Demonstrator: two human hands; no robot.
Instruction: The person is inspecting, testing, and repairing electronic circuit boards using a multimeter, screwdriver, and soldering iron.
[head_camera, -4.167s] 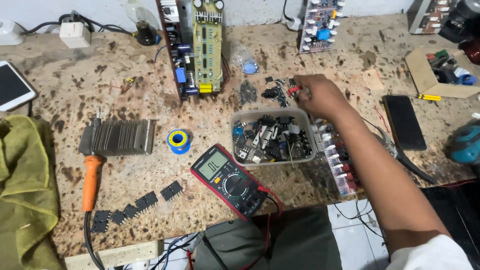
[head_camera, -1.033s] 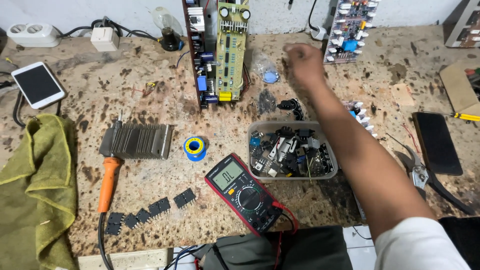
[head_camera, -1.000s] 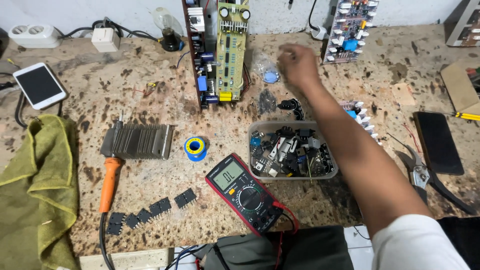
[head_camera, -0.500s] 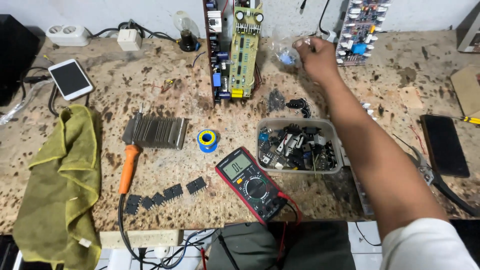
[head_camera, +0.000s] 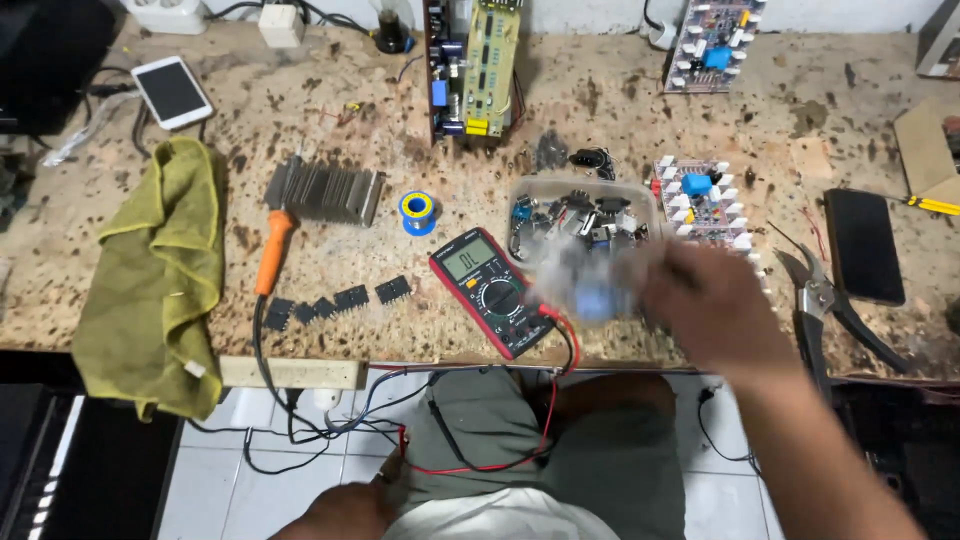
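My right hand (head_camera: 715, 312) is blurred with motion above the bench's front edge, just right of the red-and-black multimeter (head_camera: 490, 292). It grips a small clear plastic bag (head_camera: 585, 290) with something blue inside, held in front of the clear tub of electronic parts (head_camera: 583, 210). My left hand (head_camera: 340, 512) is low at the bottom of the view beside my lap, near the red and black test leads (head_camera: 480, 455); its fingers are not clear.
An orange-handled soldering iron (head_camera: 272, 252), finned heat sink (head_camera: 325, 192), blue solder spool (head_camera: 417, 211) and several black chips (head_camera: 340, 300) lie left of the meter. A green cloth (head_camera: 160, 270), white phone (head_camera: 172, 92), circuit boards (head_camera: 472, 60) (head_camera: 700, 198), pliers (head_camera: 822, 298) and a black phone (head_camera: 862, 245) surround them.
My right hand was reaching to the back of the bench for the small clear bag; it has now pulled back toward the front edge with the bag in it. The view shifted left.
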